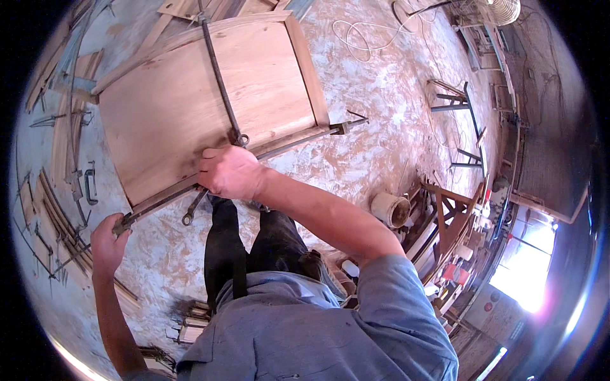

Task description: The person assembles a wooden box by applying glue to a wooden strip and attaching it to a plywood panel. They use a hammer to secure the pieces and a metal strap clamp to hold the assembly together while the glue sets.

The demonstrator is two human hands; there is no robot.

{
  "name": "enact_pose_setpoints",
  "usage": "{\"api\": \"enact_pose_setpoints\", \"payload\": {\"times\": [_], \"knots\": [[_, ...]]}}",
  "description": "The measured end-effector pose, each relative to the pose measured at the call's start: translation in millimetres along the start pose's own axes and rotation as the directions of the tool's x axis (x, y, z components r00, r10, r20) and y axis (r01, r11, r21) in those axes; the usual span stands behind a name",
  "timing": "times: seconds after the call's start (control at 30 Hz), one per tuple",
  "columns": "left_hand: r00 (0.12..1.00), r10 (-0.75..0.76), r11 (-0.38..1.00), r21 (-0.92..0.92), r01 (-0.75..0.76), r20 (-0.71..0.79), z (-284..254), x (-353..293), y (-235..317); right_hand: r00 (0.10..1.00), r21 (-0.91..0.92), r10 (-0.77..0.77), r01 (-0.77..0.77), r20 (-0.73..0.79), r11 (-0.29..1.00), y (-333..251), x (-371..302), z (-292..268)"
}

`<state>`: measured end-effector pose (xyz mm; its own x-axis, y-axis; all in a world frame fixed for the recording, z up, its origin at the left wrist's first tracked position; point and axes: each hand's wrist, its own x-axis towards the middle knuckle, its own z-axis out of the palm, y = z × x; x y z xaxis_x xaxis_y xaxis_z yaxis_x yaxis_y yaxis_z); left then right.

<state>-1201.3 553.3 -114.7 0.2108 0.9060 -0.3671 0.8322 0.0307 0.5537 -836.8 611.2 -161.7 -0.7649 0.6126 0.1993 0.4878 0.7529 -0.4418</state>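
Observation:
A framed wooden panel (171,108) of pale wood lies tilted in front of me, with strips of wood along its edges. One bar clamp (219,82) of dark metal crosses its face from the far edge to the near one. Along the near edge runs a second, long bar clamp (286,145). At this long clamp's left end, my left hand (109,244) is closed around the jaw end. My right hand (230,173) is closed over the long clamp near the middle of the panel's edge; its fingertips are partly hidden. Below it hangs a metal screw handle (193,209).
Loose wood strips and more clamps (90,184) lie on the left. A white bucket (390,209) stands right of me beside a cluttered wooden rack (445,222). Metal trestle legs (467,127) and a pale cable (362,44) are on the floor farther right.

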Motion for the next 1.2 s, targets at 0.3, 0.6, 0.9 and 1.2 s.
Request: {"api": "enact_pose_setpoints", "payload": {"times": [0.3,0.6,0.9,1.2], "knots": [[0.999,0.014,1.0,-0.001,-0.014,-0.046,7.5,-4.6,-2.5,0.999,-0.03,-0.035,0.035,0.013,0.999,-0.9,1.9,-5.2],[0.998,0.043,0.996,0.079,-0.04,-0.037,7.7,-6.9,-3.3,0.995,-0.076,0.017,-0.009,0.103,0.997,-1.8,1.3,-4.9],[0.999,0.041,0.998,-0.054,-0.04,0.02,1.6,-2.9,2.8,0.991,-0.002,-0.035,0.035,0.126,0.999,7.2,2.8,-4.3],[0.955,0.294,0.939,0.201,-0.28,-0.044,-3.3,-14.9,22.6,0.978,-0.001,-0.032,0.033,0.207,0.999,0.2,2.4,-14.3]]}}
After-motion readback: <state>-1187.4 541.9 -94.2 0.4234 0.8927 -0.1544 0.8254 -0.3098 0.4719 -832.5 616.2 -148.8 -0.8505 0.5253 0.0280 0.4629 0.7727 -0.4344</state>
